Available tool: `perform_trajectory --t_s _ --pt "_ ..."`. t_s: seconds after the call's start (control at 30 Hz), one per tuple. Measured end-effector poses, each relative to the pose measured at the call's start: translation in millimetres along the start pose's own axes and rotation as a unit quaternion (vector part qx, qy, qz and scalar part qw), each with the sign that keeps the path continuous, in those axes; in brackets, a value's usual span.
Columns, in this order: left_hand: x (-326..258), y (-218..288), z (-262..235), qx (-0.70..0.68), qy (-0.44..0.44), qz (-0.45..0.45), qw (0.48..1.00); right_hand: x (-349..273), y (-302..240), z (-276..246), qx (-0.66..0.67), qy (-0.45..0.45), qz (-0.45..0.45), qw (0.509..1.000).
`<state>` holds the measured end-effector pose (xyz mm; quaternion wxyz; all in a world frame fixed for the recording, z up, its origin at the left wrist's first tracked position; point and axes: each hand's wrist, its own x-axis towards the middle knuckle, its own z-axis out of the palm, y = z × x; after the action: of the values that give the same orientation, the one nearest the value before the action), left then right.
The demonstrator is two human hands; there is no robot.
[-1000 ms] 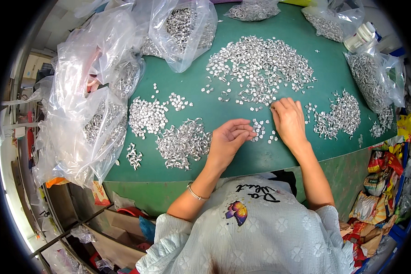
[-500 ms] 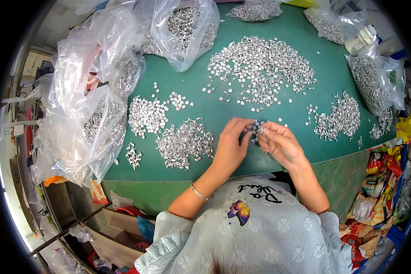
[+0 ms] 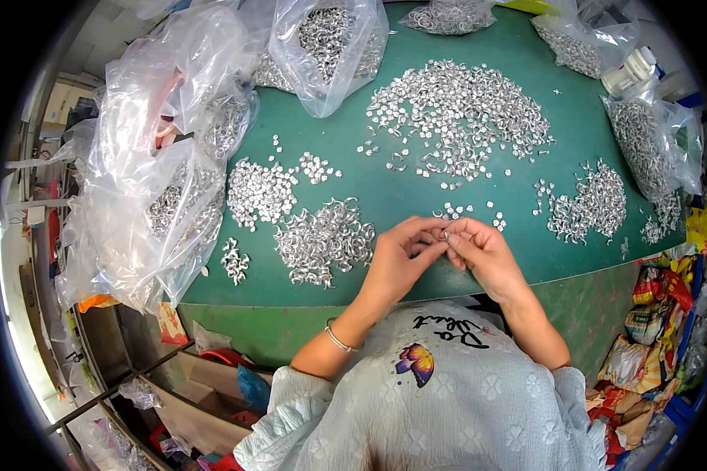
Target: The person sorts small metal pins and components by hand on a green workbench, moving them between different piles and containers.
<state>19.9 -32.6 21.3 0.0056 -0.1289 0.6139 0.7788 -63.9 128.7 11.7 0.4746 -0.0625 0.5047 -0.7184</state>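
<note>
My left hand (image 3: 403,257) and my right hand (image 3: 485,256) meet fingertip to fingertip above the near part of the green table (image 3: 306,297). Pinched between them is a tiny silvery metal piece (image 3: 446,235), mostly covered by the fingers; its exact shape is hard to make out. Just beyond the fingertips lie several small flower-shaped metal pieces (image 3: 453,210). To the left of my left hand is a heap of curved, claw-like metal pieces (image 3: 322,242), with a heap of flower-shaped pieces (image 3: 259,192) behind it.
A wide mixed pile of metal pieces (image 3: 463,110) spreads at the far middle. Another heap (image 3: 589,206) sits at the right. Clear plastic bags of metal parts (image 3: 188,149) stand on the left, with a filled bag (image 3: 640,145) and a white bottle (image 3: 628,72) at the right.
My left fingers have left the small flower-shaped pieces and come back to my right fingertips, where both hands now pinch together. Those pieces show uncovered. The whole view has shifted slightly.
</note>
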Motion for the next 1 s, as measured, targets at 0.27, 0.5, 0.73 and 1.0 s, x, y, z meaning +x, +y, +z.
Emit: perform_trajectory --t_s 0.27,0.5,0.73,1.0 --pt "1 -6 -6 -0.067 0.027 -0.045 0.996 -5 -4 10 -0.203 0.066 -0.093 0.973" --pt "-12 -11 -14 -0.048 0.080 -0.055 0.994 1 -14 30 -0.450 0.033 -0.170 0.876" --pt "-35 -15 -25 0.159 0.206 -0.040 0.965 26 5 44 -0.573 -0.034 -0.247 0.780" --pt "-46 -1 -32 0.279 0.276 0.033 0.919 42 1 46 -0.490 0.030 -0.190 0.850"
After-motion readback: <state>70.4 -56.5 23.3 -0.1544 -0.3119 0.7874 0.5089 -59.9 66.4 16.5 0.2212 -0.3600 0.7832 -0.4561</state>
